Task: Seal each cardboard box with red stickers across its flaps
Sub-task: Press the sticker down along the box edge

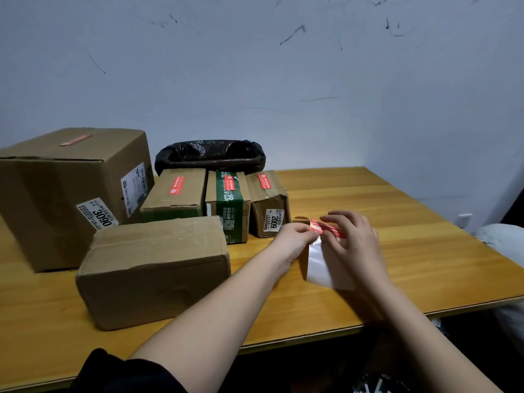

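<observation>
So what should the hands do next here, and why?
Probably finish peeling the red sticker off the backing sheet and carry it to the near box. Both the left hand and right hand pinch it, and that box alone shows no red sticker.

I see matt brown cardboard boxes [154, 268] at nine o'clock on a smooth wood-grain table [397, 199], a glossy sticker sheet [320, 265], and a shiny black plastic bag [209, 154] at twelve.

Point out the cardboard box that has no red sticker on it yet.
The nearest box, lying at the table's front left, shows only clear tape across its top. The big box and the three small boxes behind it each carry a red sticker.
</observation>
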The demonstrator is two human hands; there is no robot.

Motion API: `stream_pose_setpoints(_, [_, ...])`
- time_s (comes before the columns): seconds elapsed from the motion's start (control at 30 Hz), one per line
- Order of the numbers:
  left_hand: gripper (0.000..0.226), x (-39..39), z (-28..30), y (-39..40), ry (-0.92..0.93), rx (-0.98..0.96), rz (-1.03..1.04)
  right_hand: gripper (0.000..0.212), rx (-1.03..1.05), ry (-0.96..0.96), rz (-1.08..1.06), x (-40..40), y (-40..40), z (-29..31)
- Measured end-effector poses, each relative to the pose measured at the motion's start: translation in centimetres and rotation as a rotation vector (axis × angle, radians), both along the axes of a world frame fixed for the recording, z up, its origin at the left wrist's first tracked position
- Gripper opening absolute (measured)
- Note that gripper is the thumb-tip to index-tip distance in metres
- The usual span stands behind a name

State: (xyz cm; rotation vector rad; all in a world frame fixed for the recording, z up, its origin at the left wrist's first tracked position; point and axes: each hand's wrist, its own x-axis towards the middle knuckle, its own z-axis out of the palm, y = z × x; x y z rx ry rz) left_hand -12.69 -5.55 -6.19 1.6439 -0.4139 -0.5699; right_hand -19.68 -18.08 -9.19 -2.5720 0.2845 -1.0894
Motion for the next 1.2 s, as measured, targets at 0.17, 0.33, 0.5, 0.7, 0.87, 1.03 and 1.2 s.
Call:
stream_pose_setpoints(0.17, [0.026,-0.2,-0.1,0.1,-0.025,-0.066,-0.085,0.021,-0.100,0.012,0.062,0.5,0.0,0.3])
stream_pose_setpoints(0.33, [0.030,0.0,-0.1,0.4,-0.031,-0.059,-0.124,0.019,-0.155,-0.026,0.066,0.5,-0.1,0.4])
stream_pose_setpoints(0.5, [0.033,0.0,-0.2,0.5,0.007,-0.094,-0.060,0.017,-0.100,0.012,0.078,0.5,-0.3,0.6])
stream_pose_setpoints(0.7, [0.030,0.1,-0.3,0.5,-0.025,-0.086,-0.057,0.014,-0.055,0.003,0.102,0.3,-0.1,0.7])
stream_pose_setpoints(0.87, [0.032,0.0,-0.3,0.6,-0.084,-0.052,-0.059,0.011,0.004,0.031,0.135,0.2,-0.2,1.2])
stream_pose_setpoints(1.03, [0.033,0.0,-0.1,0.5,-0.080,-0.015,-0.056,0.013,-0.099,-0.004,0.100,0.1,0.0,1.0])
stream_pose_setpoints(1.2, [0.034,0.0,-0.1,0.5,-0.052,-0.012,-0.062,0.011,-0.224,-0.046,0.042,-0.1,0.3,0.7])
